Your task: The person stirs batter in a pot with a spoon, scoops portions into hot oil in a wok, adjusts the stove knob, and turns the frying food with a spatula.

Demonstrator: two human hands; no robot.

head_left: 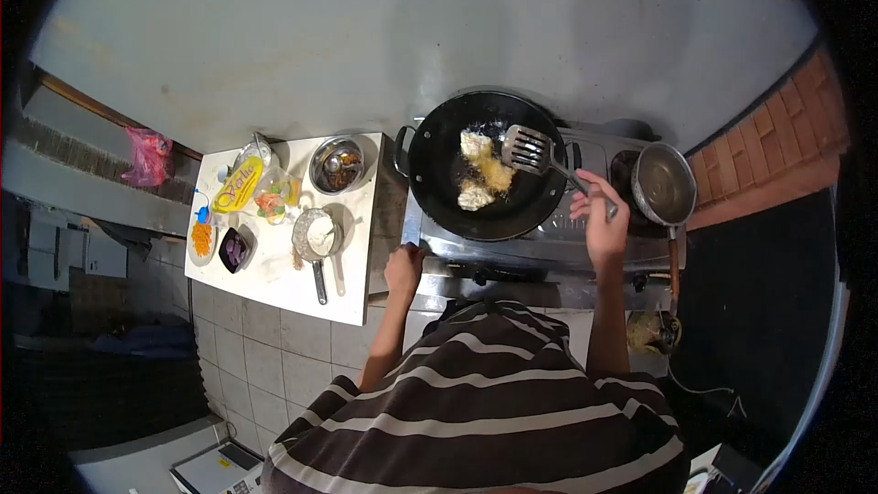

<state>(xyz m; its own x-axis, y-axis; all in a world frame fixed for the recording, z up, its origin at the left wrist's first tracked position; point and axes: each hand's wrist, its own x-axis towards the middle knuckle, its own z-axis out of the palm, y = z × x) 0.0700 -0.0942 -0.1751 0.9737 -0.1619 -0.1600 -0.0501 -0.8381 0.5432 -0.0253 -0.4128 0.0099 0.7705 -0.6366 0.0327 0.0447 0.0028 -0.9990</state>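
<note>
My right hand (604,218) is closed around the handle of a slotted metal spatula (528,148). The spatula's head is over the right side of a large black wok (439,210) on the stove. In the wok lie two pale, white-topped pieces of food (475,199) with a golden-yellow, crumbly patch (491,175) between them; the spatula head is close to their right. My left hand (404,268) rests, fingers curled, at the stove's front left corner. Whatever it grips there is hidden.
A metal pot (663,185) stands right of the wok on the stove (540,256). On the white table (265,282) at left are a metal bowl (337,165), a small saucepan with white contents (317,234), a dark dish (234,250) and a plate of orange pieces (200,241).
</note>
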